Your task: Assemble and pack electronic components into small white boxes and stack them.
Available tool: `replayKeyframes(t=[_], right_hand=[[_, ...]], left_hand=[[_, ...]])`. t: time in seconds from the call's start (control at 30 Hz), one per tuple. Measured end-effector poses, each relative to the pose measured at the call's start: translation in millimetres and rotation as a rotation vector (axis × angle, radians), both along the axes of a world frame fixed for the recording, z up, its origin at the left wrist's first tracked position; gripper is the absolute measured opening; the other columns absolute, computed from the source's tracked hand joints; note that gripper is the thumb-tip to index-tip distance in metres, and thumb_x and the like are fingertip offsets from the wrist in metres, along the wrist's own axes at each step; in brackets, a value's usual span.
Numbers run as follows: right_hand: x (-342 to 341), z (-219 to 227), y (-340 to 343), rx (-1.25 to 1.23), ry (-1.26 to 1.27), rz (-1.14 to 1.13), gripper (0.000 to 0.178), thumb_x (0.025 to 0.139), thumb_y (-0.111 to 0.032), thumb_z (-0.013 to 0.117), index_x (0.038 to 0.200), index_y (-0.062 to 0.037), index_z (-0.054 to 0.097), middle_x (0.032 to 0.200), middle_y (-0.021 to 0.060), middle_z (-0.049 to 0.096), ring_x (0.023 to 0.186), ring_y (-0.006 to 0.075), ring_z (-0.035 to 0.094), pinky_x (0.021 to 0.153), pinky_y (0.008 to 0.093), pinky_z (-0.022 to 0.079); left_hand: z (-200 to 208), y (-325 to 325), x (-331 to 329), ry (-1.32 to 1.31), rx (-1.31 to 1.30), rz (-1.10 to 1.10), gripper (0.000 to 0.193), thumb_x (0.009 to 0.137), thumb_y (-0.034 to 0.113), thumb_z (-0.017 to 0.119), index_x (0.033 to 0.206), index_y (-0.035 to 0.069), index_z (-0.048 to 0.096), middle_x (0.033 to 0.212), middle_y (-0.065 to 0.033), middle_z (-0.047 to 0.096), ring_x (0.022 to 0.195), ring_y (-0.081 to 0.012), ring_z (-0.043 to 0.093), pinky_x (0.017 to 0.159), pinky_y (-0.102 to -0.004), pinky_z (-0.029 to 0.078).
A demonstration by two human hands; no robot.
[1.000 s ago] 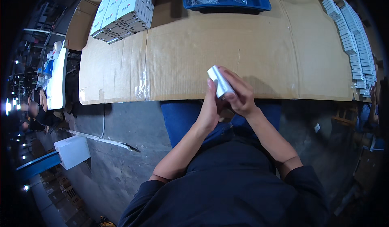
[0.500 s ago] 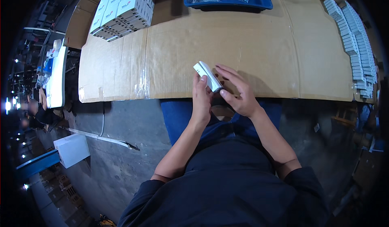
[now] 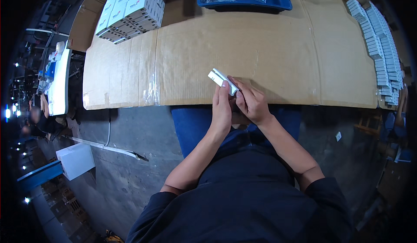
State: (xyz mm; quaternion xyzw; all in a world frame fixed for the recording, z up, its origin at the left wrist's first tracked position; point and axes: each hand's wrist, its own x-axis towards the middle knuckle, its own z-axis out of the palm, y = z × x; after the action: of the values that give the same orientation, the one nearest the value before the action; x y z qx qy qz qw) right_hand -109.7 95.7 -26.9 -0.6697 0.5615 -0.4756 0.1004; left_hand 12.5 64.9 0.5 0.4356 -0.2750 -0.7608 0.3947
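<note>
Above the near edge of the table, a slim white box is tilted, its far end pointing up and left. A dark gap runs along it, between the main body and a thin white strip or flap. My left hand is closed around the box from the left, thumb lying on top. At the near right end, my right hand has its fingers and thumb pinched together against the box. Those fingertips hide that end, so I cannot make out its details.
Brown cardboard covers the table. White boxes are stacked at the back left, with long rows of white boxes at the right. A blue tray at the back holds clear plastic packets. Other people are at the sides.
My right hand has closed from spread fingers into a pinch on the near end of the box. The box and my left hand have shifted slightly.
</note>
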Motion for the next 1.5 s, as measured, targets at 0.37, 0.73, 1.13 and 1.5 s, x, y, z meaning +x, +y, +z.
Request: replayKeyframes(t=[0.37, 0.73, 1.13, 1.5], right_hand=[[7, -2, 0, -0.032, 0.056, -0.029, 0.036, 0.101, -0.012, 0.054, 0.131, 0.0029, 0.066, 0.122, 0.0163, 0.074, 0.098, 0.0282, 0.076, 0.083, 0.0377, 0.061], [12, 1, 2, -0.013, -0.01, -0.032, 0.035, 0.103, -0.012, 0.053, 0.132, 0.0034, 0.065, 0.122, 0.0179, 0.074, 0.1, 0.0312, 0.076, 0.085, 0.0381, 0.061], [-8, 26, -1, 0.406, -0.934, 0.111, 0.047, 0.111, -0.038, 0.048, 0.132, 0.0004, 0.065, 0.127, 0.0111, 0.068, 0.111, 0.0192, 0.065, 0.095, 0.0345, 0.053], [-24, 33, 6, 0.595, -1.233, 0.177, 0.05, 0.099, -0.024, 0.074, 0.138, 0.0019, 0.057, 0.124, 0.0093, 0.066, 0.114, 0.0146, 0.063, 0.098, 0.033, 0.054]], left_hand=[[5, 4, 2, -0.019, -0.028, 0.049, 0.037, 0.11, 0.045, 0.05, 0.111, 0.009, 0.059, 0.091, 0.0023, 0.057, 0.082, -0.0069, 0.053, 0.074, -0.0258, 0.046], [4, 7, 4, 0.005, -0.08, 0.043, 0.038, 0.11, 0.044, 0.049, 0.118, 0.008, 0.059, 0.095, 0.0022, 0.058, 0.082, -0.0067, 0.054, 0.074, -0.0254, 0.046], [-1, -14, 22, -0.139, -0.592, -0.096, 0.102, 0.083, 0.013, 0.076, 0.165, 0.008, 0.015, 0.153, -0.0154, 0.041, 0.135, -0.0268, 0.049, 0.11, -0.0398, 0.046], [0, -17, 23, -0.266, -0.811, -0.355, 0.108, 0.084, 0.023, 0.08, 0.167, 0.008, 0.014, 0.163, -0.0201, 0.032, 0.151, -0.0331, 0.034, 0.124, -0.0452, 0.029]])
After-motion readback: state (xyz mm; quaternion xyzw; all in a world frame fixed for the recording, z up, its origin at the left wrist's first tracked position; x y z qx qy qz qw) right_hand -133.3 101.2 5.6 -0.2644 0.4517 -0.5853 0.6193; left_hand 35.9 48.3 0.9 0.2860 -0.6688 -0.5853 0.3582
